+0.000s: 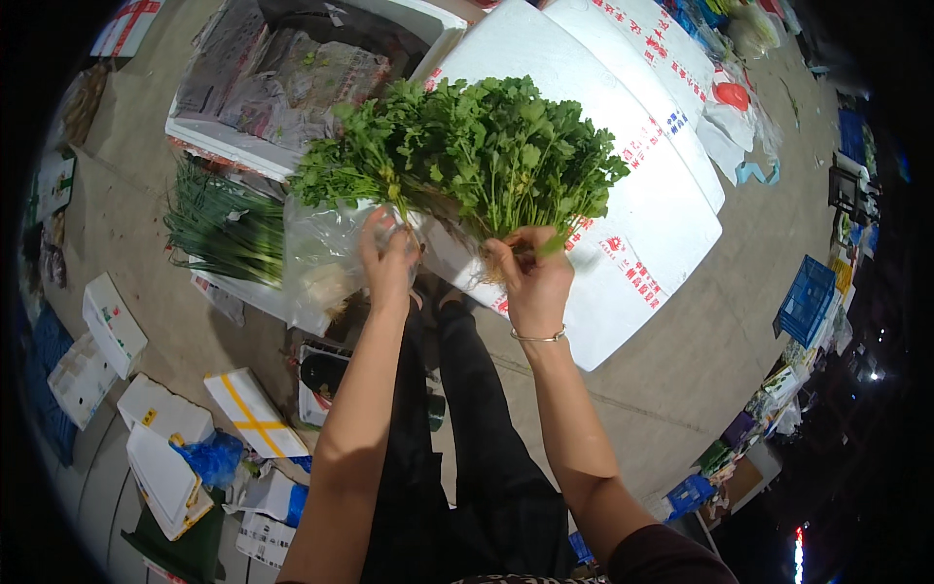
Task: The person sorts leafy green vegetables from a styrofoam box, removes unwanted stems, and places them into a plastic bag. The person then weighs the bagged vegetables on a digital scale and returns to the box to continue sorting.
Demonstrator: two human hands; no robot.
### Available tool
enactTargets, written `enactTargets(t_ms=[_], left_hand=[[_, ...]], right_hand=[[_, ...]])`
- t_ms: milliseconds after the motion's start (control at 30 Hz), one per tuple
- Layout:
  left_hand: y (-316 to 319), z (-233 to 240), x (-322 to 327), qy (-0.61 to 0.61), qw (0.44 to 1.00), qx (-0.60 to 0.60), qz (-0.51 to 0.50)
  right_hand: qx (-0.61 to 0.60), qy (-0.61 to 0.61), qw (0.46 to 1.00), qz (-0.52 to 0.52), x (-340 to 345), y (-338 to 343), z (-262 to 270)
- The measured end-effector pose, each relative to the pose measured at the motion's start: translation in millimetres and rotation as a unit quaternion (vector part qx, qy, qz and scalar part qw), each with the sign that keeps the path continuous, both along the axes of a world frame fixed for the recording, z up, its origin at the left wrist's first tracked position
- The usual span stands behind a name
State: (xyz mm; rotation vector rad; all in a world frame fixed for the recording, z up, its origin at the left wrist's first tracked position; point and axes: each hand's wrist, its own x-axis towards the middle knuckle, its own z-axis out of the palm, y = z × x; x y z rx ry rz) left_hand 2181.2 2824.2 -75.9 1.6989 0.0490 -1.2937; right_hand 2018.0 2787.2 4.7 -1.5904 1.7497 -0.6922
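Note:
A large bunch of leafy green herb (pixel 503 153), with pale stems and thin roots, lies on a white foam lid. My right hand (pixel 538 266), a bracelet at its wrist, closes around the stems near the bunch's root end. My left hand (pixel 388 255) grips the stems of a smaller herb bunch (pixel 350 171), its leaves spreading up and to the left. Just left of that hand is a clear plastic bag (pixel 314 241), with pale root ends showing near its bottom. Long green onions (pixel 226 223) lie beside the bag.
An open foam box (pixel 219 139) lined with newspaper stands at the upper left. Stacked foam lids (pixel 657 219) with red print reach to the right. Foam boxes (pixel 164 409) and a yellow-taped box (pixel 255 412) sit on the floor, lower left. A blue crate (pixel 806 299) stands far right.

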Motion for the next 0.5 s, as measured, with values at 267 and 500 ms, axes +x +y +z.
enactTargets(t_ms=[267, 500], left_hand=[[-2.8, 20.4, -13.8, 0.105, 0.987, -0.107, -0.060], [-5.8, 12.6, -33.1, -0.032, 0.962, -0.158, -0.219]], right_hand=[[0.047, -0.070, 0.996, -0.024, 16.6, 2.1, -29.6], [0.109, -0.136, 0.975, -0.136, 17.0, -8.8, -38.3]])
